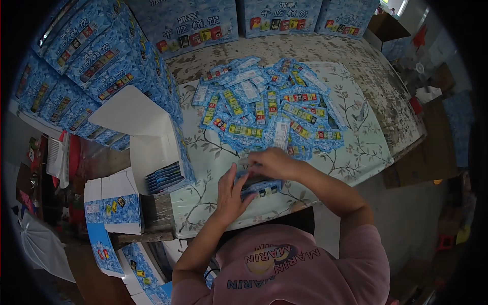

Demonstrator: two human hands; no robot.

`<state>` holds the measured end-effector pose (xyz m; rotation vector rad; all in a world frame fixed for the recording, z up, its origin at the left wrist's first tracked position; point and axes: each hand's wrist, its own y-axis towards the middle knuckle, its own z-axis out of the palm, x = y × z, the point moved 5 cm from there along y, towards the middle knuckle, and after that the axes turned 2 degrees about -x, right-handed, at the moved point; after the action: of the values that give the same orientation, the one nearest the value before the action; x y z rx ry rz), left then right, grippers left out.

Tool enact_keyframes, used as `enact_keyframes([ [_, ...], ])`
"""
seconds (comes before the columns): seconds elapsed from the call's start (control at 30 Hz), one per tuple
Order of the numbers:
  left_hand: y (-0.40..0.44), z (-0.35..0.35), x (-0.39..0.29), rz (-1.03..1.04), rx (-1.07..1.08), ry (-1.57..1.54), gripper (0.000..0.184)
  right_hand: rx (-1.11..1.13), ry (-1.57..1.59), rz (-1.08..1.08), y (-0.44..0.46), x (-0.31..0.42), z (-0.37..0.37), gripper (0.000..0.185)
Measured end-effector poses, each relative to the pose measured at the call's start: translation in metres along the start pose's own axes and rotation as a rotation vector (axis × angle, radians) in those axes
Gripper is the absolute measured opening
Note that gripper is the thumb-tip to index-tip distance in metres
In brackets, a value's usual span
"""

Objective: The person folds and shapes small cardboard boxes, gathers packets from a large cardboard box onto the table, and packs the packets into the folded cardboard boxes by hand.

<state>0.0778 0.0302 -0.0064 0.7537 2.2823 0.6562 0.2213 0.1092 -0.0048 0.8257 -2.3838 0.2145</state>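
Observation:
Just below the heap, at the near part of the cloth, lies a small blue stack of packets [265,188] with a colourful strip along its side. My left hand [230,197] is at the stack's left end, fingers stretched and apart, its thumb side touching or close to the packets. Over the stack's far edge, my right hand [272,163] has its fingers bent together; their tips are blurred, and whatever is between them is hidden. Beyond my hands spreads a loose heap of blue printed packets [244,131] with rows of coloured pictures.
To the left stands an open carton [155,145] with packets lined up inside. Behind it rise stacked blue cartons [96,61]; more blue boxes [195,25] stand along the back. A pale floral cloth [366,137] covers part of the worn table [378,71]. Flattened cartons [114,206] hang at the left edge.

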Motion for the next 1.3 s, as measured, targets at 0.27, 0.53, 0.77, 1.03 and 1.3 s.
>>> enact_keyframes([
  [0.27, 0.016, 0.016, 0.012, -0.303, 0.507, -0.095, 0.086, -0.42, -0.551, 0.383, 0.0, -0.053, -0.021, 0.076],
  [0.53, 0.015, 0.028, 0.014, -0.07, 0.447, -0.146, 0.067, -0.281, -0.267, 0.527, -0.02, -0.076, -0.025, 0.085],
  [0.77, 0.02, 0.027, 0.016, -0.212, 0.805, -0.074, 0.064, -0.396, -0.411, 0.403, -0.025, -0.066, -0.033, 0.066],
  [1.03, 0.023, -0.009, -0.004, 0.102, 0.275, 0.189, 0.074, 0.184, 0.479, -0.01, -0.042, -0.01, -0.011, 0.031],
  [1.3, 0.01, 0.01, 0.014, -0.129, 0.575, -0.073, 0.075, -0.051, -0.603, 0.203, 0.114, -0.026, 0.002, 0.049],
])
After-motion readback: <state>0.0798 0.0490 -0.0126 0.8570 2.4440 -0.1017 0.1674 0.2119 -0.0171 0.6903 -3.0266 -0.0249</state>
